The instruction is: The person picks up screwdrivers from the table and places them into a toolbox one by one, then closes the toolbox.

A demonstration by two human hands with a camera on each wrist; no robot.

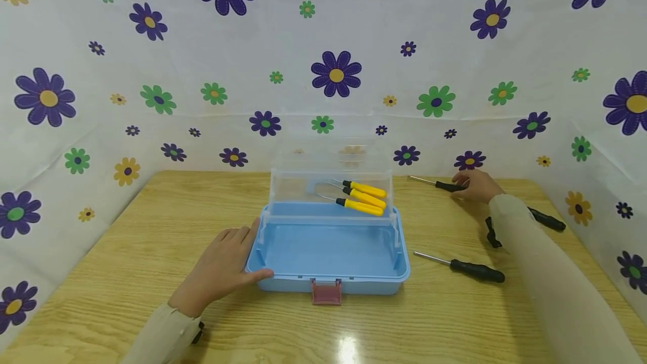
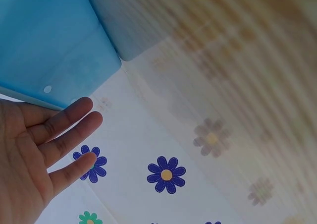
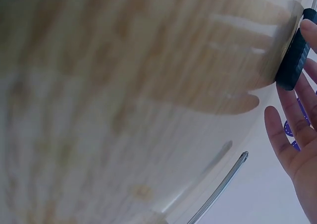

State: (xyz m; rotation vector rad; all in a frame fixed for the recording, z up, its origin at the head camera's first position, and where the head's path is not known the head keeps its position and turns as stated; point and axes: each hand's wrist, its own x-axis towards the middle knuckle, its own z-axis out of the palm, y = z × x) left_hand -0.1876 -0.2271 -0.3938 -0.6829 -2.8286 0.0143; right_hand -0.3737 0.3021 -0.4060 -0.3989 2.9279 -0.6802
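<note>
A light blue toolbox (image 1: 331, 287) stands on the table, its clear lid raised. My left hand (image 1: 222, 263) rests against its left end, fingers along the side and thumb at the front corner. In the left wrist view, several fingers (image 2: 69, 144) of that hand are spread apart. At the table's back right, my right hand (image 1: 477, 187) pinches the handle of a black-handled screwdriver (image 1: 442, 186), which lies along the table with its shaft pointing left. The right wrist view shows the dark handle (image 3: 293, 58) between the thumb and fingers of my right hand (image 3: 302, 125).
Three yellow-handled tools (image 1: 361, 206) with thin metal shafts lie in the clear upper tray of the toolbox. Another black-handled screwdriver (image 1: 477, 270) lies right of the box. A further black handle (image 1: 547, 219) shows beyond my right sleeve. A flowered cloth (image 1: 303, 60) hangs behind the table.
</note>
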